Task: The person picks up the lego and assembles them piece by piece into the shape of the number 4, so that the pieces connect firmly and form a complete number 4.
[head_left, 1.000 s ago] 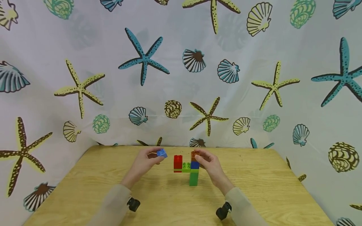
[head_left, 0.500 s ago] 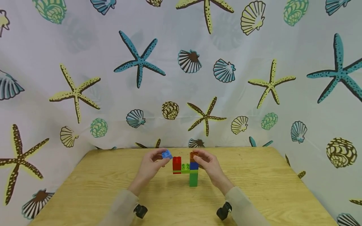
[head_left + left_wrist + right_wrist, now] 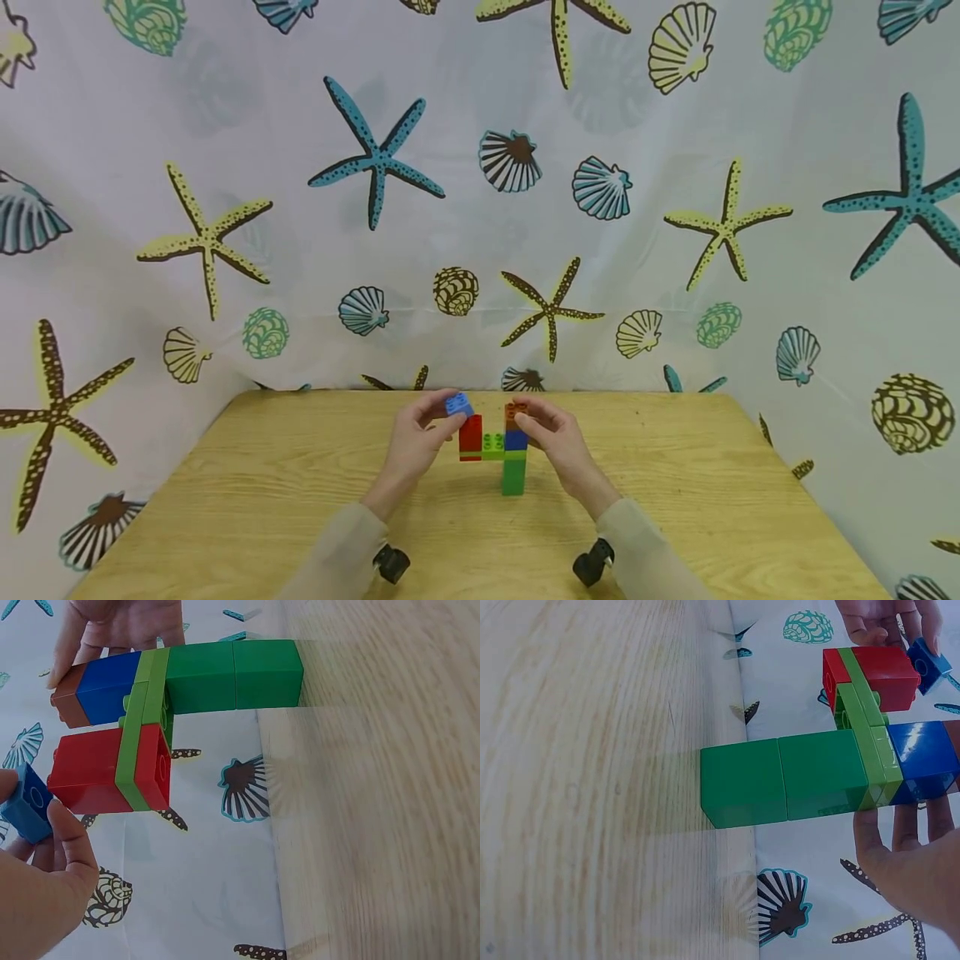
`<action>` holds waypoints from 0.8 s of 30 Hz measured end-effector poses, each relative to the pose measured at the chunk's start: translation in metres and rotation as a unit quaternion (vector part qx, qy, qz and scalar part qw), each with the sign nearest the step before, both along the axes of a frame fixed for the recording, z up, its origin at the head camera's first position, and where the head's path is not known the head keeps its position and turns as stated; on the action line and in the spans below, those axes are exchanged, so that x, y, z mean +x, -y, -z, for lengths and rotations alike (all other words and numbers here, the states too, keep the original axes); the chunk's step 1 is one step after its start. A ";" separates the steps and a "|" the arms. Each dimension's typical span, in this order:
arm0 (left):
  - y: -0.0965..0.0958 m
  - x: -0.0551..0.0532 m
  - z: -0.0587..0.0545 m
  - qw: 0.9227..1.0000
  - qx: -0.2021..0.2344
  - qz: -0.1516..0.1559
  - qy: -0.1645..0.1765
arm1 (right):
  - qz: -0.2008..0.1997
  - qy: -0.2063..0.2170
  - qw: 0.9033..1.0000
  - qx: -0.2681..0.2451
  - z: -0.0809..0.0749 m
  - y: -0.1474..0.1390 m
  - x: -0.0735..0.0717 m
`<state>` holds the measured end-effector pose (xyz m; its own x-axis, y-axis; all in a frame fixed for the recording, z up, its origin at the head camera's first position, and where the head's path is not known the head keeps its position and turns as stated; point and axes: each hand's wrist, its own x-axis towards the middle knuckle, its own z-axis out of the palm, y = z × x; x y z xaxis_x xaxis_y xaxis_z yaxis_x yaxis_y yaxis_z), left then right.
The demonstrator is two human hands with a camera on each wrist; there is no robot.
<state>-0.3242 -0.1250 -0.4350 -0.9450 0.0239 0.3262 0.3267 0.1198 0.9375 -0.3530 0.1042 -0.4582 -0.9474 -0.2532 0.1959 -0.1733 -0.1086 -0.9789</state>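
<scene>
My left hand [image 3: 416, 437] pinches a light blue toy brick [image 3: 458, 405] between thumb and fingers. That brick is tilted right at the studded top of the red brick [image 3: 470, 442], which the left wrist view shows close beside it. The red brick sits on the outer end of a light green arm [image 3: 492, 452] sticking out leftward from a brick tower. Two green bricks [image 3: 780, 784] form the tower's base, with a dark blue brick [image 3: 109, 686] higher up and a brown brick [image 3: 513, 417] on top. My right hand [image 3: 558, 437] grips the tower at the brown brick from the right.
The tower stands upright on a wooden table [image 3: 300, 500], with its left arm overhanging the tabletop. Behind the table and along its sides hangs a white cloth [image 3: 412, 250] printed with starfish and shells. Each wrist wears a small black camera [image 3: 392, 563].
My left hand has carried the light blue brick rightward from beside the red brick to its top. My right hand has kept its hold on the tower.
</scene>
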 end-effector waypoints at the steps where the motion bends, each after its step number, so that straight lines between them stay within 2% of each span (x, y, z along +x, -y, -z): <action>1: -0.001 0.000 0.000 1.000 -0.002 -0.002 0.000 | 0.000 0.002 1.000 0.000 0.000 0.000 0.000; 8: -0.006 -0.001 0.001 1.000 -0.024 -0.001 -0.009 | 0.000 -0.006 1.000 0.004 0.000 0.000 -0.001; 14: -0.007 -0.003 0.002 0.998 -0.061 0.003 -0.011 | 0.000 -0.004 1.000 0.002 0.002 -0.001 0.000; 24: 0.005 -0.009 0.006 0.991 -0.115 0.057 -0.040 | -0.002 -0.011 1.000 0.000 0.002 -0.001 0.000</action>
